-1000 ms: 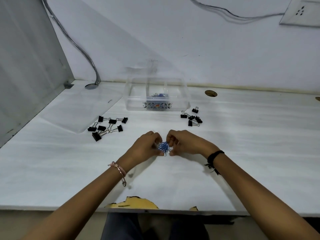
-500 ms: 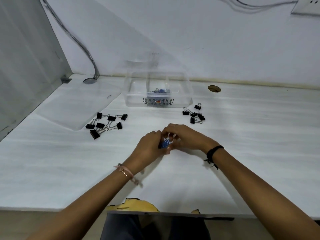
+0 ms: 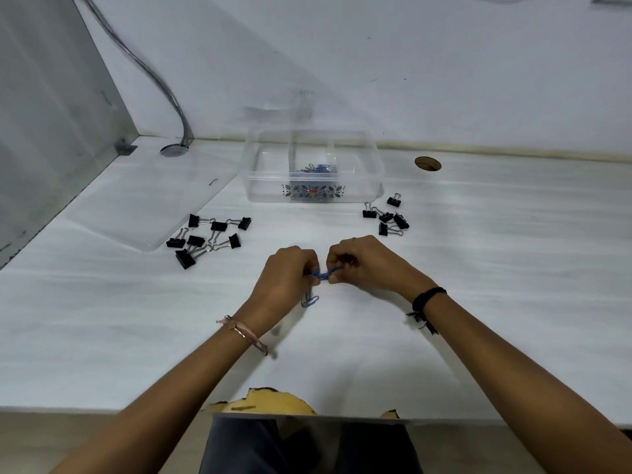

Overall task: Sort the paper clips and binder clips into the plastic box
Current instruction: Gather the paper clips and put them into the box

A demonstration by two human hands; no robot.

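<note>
The hands have drawn apart since the earlier frame, and a loose clip (image 3: 309, 300) now shows below the left hand (image 3: 287, 278); on the table (image 3: 478, 268) the box (image 3: 266, 186) stands by the wall, blue paper clips (image 3: 316, 168) in its middle compartment; binder clips (image 3: 219, 226) lie outside it on both sides; left hand and right hand (image 3: 362, 265) each pinch a blue tangle (image 3: 323, 274); best teased apart gently, low over the table.

One wide-angle view looks from the person's head, forward and down across the table (image 3: 496, 302). The left hand (image 3: 287, 278) and right hand (image 3: 366, 265) sit mid-frame, near the lens. Beyond the hands stand the plastic box (image 3: 313, 196) and the wall (image 3: 410, 80). Nearer than the hands, the lap (image 3: 307, 446) fills the bottom edge.
</note>
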